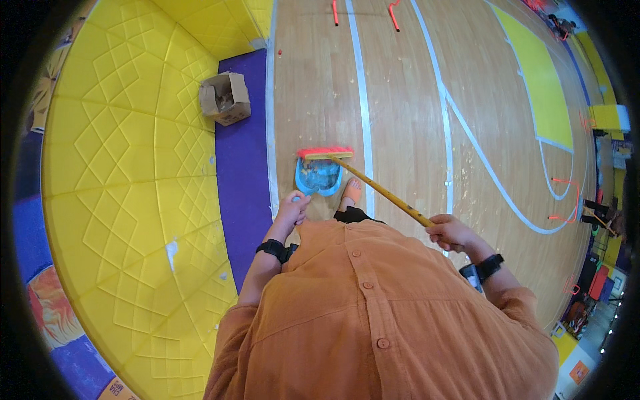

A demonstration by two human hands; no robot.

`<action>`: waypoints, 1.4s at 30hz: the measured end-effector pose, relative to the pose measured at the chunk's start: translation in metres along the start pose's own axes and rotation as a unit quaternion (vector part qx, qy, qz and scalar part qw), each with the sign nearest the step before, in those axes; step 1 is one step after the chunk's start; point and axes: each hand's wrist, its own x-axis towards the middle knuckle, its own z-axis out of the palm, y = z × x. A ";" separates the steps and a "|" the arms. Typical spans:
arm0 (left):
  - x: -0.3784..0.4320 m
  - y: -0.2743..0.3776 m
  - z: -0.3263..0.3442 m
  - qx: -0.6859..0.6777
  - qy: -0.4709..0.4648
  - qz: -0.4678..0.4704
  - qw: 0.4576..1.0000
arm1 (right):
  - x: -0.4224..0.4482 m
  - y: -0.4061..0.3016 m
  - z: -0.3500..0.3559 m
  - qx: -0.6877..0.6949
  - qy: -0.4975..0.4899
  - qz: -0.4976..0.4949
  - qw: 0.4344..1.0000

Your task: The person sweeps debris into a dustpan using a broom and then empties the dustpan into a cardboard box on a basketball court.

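Note:
My left hand (294, 206) grips the handle of a blue plastic dustpan (320, 173) that rests on the wood-look floor, with some debris in its pan. Across the dustpan's far, open edge lies a push broom's head with red bristles (325, 151). From that head a yellow broom handle (385, 192) slants back to my right hand (450, 232), which is closed around its near end. My foot in an orange sandal (352, 192) stands just right of the dustpan. Small pale scraps are scattered over the floor (320, 90) beyond the broom.
An open cardboard box (226, 99) stands on a purple strip (242, 165) along the padded yellow wall (135, 150) at left. Orange-red hurdle frames (575, 200) stand at right and others (395, 17) at the far end. A person (602, 215) is at the far right.

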 end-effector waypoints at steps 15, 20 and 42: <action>-0.017 0.004 0.003 -0.019 0.020 0.034 0.999 | 0.120 -0.110 -0.002 -0.126 0.091 -0.150 0.976; -0.018 0.007 0.008 0.001 0.041 0.040 0.998 | 0.178 -0.122 0.003 -0.111 0.092 -0.176 0.974; 0.031 0.061 0.050 -0.060 0.009 0.043 0.997 | 0.055 -0.017 -0.029 -0.017 0.037 -0.086 0.995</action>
